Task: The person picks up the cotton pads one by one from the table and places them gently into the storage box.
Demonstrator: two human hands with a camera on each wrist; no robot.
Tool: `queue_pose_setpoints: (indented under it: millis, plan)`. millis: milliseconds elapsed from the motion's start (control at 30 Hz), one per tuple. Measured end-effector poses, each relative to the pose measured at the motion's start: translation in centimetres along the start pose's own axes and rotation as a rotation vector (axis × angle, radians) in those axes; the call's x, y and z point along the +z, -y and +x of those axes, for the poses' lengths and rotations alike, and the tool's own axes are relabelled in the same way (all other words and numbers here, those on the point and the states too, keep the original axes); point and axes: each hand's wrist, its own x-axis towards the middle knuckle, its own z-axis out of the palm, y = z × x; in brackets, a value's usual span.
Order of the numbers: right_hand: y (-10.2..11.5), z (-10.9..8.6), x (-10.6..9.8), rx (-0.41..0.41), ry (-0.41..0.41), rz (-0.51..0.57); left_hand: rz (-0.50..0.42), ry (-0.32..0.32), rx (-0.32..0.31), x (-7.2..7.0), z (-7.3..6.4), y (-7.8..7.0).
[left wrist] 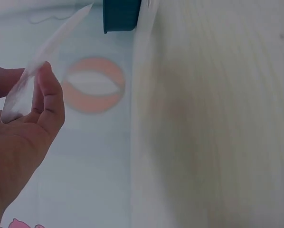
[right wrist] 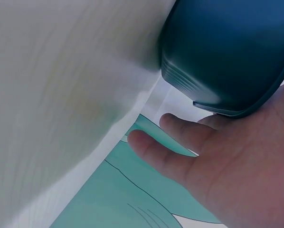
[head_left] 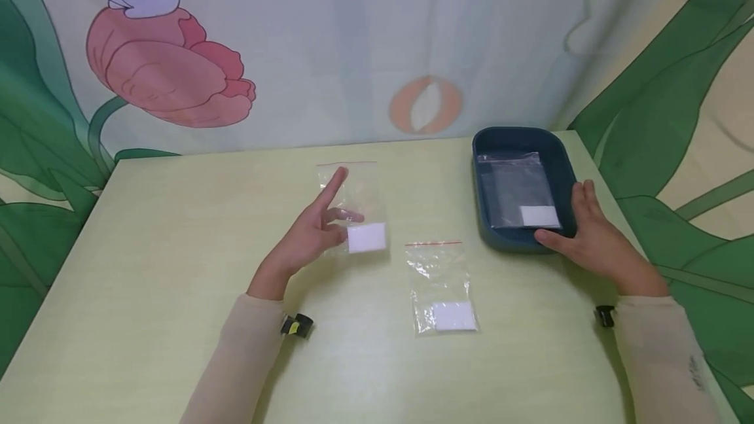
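My left hand (head_left: 300, 241) pinches a clear zip-lock bag (head_left: 366, 238) with a white label in its lower corner, held up above the table. The index finger stretches along the bag; in the left wrist view, the bag (left wrist: 19, 102) shows edge-on between thumb and fingers. On the right, my right hand (head_left: 601, 247) rests against the near right corner of a dark blue bin (head_left: 518, 137), thumb at the rim and fingers fairly straight along the outside. Inside the bin lies another zip-lock bag (head_left: 506, 192) with a white label.
A third zip-lock bag (head_left: 438, 280), with a red seal line and white label, lies on the pale table (head_left: 147, 293) between my arms. Behind the table hangs a printed curtain (head_left: 330, 51). The bin stands near the table's back right corner.
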Motion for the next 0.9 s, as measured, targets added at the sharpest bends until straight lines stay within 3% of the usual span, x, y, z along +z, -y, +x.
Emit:
queue_pose_setpoints:
  millis: [233,467,633,900]
  plan:
    - [-0.2,0.2,-0.1,-0.009,-0.013,0.014,-0.029,0.009,0.053,0.8,1.0,-0.8]
    - [-0.4,0.4,0.3,0.007,-0.002,0.015,-0.050,0.022,0.066,3.4,3.6,-2.0]
    - [0.1,0.6,0.7,0.000,-0.020,0.024,-0.021,0.053,0.058,6.0,6.5,-3.1]
    - [1.1,1.1,1.4,-0.003,-0.020,0.035,0.036,0.132,0.008,10.3,12.6,-3.6]
